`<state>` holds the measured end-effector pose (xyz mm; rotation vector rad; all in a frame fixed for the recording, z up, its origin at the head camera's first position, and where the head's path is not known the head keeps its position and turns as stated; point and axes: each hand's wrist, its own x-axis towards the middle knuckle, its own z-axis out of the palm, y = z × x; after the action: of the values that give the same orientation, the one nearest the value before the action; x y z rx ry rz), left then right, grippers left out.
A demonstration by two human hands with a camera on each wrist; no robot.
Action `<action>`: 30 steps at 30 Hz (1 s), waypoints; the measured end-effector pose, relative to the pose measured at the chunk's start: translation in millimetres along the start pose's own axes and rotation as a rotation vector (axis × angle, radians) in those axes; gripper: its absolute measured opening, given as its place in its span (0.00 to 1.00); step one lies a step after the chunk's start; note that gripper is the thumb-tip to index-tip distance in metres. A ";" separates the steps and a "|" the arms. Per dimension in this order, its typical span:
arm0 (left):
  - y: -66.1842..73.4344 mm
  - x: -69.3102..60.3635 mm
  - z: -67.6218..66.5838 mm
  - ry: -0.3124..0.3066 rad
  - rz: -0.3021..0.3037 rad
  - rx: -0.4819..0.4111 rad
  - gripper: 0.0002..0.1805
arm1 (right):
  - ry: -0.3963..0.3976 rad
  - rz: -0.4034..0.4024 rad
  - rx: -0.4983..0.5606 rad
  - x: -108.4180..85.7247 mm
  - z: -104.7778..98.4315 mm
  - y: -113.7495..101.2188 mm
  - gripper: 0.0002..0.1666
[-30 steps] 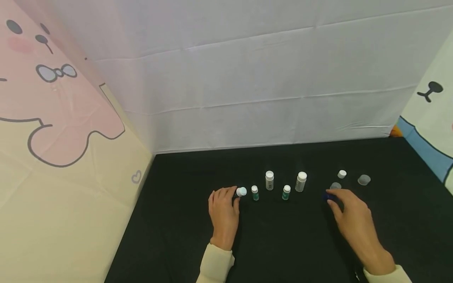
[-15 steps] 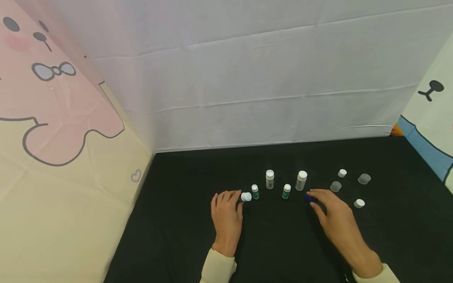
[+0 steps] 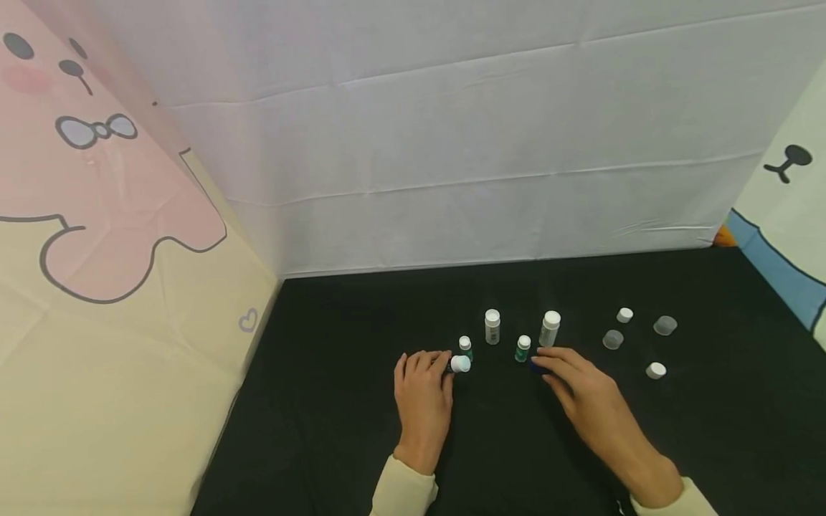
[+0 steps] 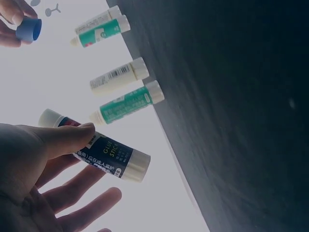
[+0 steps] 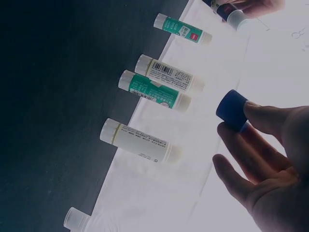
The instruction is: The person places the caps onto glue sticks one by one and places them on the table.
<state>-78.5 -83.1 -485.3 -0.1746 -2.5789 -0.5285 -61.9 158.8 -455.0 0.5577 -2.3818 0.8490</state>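
Note:
My left hand (image 3: 424, 401) grips a dark navy glue stick (image 4: 108, 153) between thumb and fingers, its pale end tilted toward the right in the head view. In my right hand (image 3: 596, 405), a blue cap (image 5: 232, 110) is pinched between thumb and fingertips, with its open side showing in the left wrist view. A small green glue stick (image 3: 523, 349) and a larger white glue stick (image 3: 550, 329) stand just beyond the right hand. Beside the left hand's glue stick stand another green glue stick (image 4: 126, 103) and another white glue stick (image 3: 492, 327).
Two white caps, a rear cap (image 3: 624, 314) and a front cap (image 3: 655, 370), lie on the black tabletop (image 3: 335, 330) at the right. Near them are two translucent caps, a left one (image 3: 613, 340) and a right one (image 3: 665, 325). A white cloth wall (image 3: 452, 179) rises behind.
My right hand has moved left with the blue cap, uncovering the front white cap. My left hand has shifted slightly right with the navy glue stick, bringing the hands closer together.

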 end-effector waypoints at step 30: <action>25.0 -6.4 6.9 -0.001 0.116 0.050 0.18 | -0.035 -0.138 0.149 -0.1 17.2 -12.2 0.26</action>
<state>-70.6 -57.6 -485.6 -0.3052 -2.5615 -0.4213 -61.3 138.6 -460.8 0.7919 -2.2932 0.9662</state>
